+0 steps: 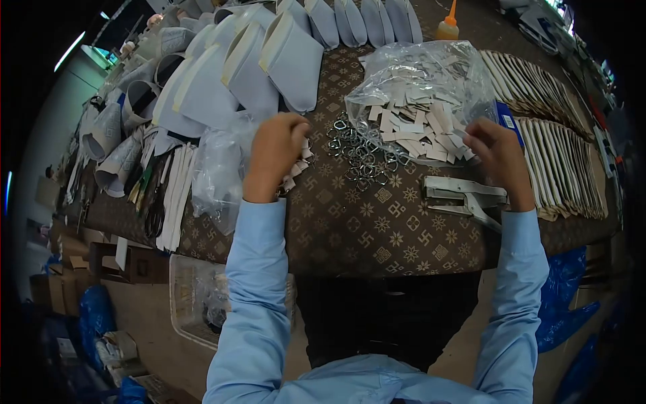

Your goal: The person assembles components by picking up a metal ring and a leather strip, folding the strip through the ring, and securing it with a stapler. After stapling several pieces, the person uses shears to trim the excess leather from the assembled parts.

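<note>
My left hand (277,149) is closed, its fingers curled over a few small pale pieces (304,160) on the patterned tabletop; whatever it grips is hidden. My right hand (499,149) has its fingers pinched together at the right edge of a heap of short off-white strips (417,128). I cannot make out what lies between those fingertips. The strips spill from a clear plastic bag (431,60). Between my hands is a pile of metal rings or buckles (367,158). A white plier-type hand tool (464,193) lies below my right hand.
Rows of white curved panels (293,64) stand at the back left. A crumpled clear bag (219,168) and long white strips (178,195) lie left. Stacked folded pieces (562,165) line the right side. An orange-tipped bottle (448,27) stands behind. A basket (185,303) sits below the table.
</note>
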The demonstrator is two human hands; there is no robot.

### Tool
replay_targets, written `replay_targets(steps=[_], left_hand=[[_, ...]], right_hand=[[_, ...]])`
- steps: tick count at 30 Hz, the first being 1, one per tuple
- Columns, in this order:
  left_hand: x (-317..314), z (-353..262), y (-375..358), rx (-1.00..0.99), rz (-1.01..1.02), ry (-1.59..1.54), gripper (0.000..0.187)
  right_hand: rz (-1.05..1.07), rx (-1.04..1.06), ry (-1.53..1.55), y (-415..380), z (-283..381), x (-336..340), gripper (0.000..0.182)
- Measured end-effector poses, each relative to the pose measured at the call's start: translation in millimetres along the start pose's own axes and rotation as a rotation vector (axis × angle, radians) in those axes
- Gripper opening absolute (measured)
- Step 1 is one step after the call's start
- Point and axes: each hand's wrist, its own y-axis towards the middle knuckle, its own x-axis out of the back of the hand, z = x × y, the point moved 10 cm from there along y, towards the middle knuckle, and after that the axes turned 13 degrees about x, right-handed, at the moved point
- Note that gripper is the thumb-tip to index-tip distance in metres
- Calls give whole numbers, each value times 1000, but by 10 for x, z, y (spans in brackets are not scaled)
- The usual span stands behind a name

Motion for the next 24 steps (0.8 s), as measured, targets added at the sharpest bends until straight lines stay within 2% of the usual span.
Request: replay_targets(steps=[2, 3, 5, 6, 7, 9, 13, 14, 15, 16, 17, 19, 20, 22, 24], left_hand=[[-418, -251, -153, -29, 321, 28, 26], [-649, -303, -302, -7, 498, 88, 28], [-809, -420, -497, -219, 365, 297, 31], [-820, -477, -523, -267, 353, 219, 33], [-848, -456, -499, -258, 353, 232, 33], [-945, -438, -534, -222, 478, 107, 31], [-888, -595, -503, -260, 398, 44, 25], [-882, -586, -482, -174, 457, -27, 21], [-878, -587, -464, -90, 514, -99, 18], [-854, -618, -450, -92, 518, -99, 18], [-817, -552, -402, 40, 539, -286, 17], [-828, -407, -353, 245, 563, -633, 19], [-861, -419, -355, 240, 580, -640, 19], [-888, -307, -340, 393, 549, -907, 18], [-975, -309, -368, 424, 579, -999, 20]], right_hand=[[-91, 196, 280, 168, 360, -44, 9], [-103, 173, 383, 224, 470, -95, 12], [-136, 261, 395, 305, 520, -236, 12], [-162, 338, 403, 325, 565, -298, 12], [-178, 343, 404, 309, 563, -356, 11], [-169, 391, 343, 248, 643, -426, 11], [-177, 502, 196, 162, 762, -428, 9], [-175, 497, 200, 144, 762, -437, 9], [-171, 404, 315, 153, 671, -454, 9], [-169, 308, 427, 163, 580, -481, 9], [-172, 300, 424, 159, 578, -499, 9], [-96, 16, 868, 127, 374, -764, 10], [-105, 3, 856, 113, 374, -748, 10], [-2, -8, 909, 99, 454, -838, 11], [-6, -8, 821, 75, 415, -847, 13]])
